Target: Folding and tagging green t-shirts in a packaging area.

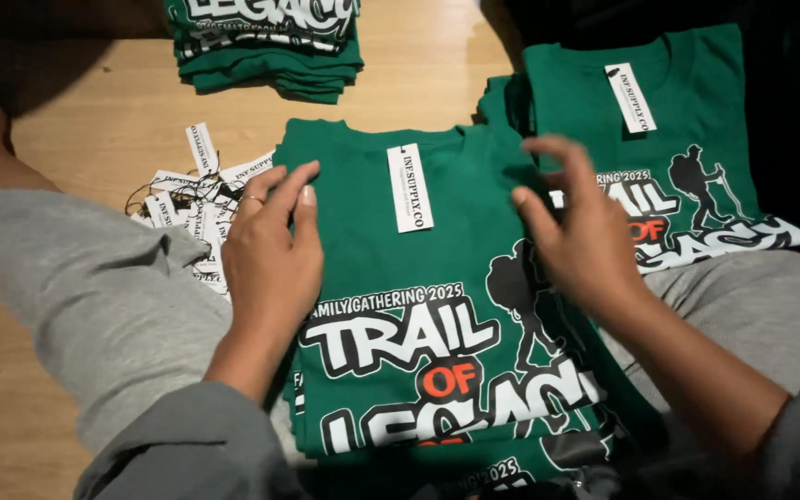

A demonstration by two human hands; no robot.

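While folded, soft green shirt [437,278].

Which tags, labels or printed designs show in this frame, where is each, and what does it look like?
Centre tag: white narrow rectangle at the collar of the front shirt, between left hand and right hand.
Right tag: same kind, tilted, on the right shirt.
Loose tags: white heap with dark strings, on the floor left.
Chest prints: white and orange lettering, black hiker figure.

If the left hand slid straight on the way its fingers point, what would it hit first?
The left hand points up and right across the top green shirt. It would probably first meet the white hang tag near the collar, though depth is unclear.
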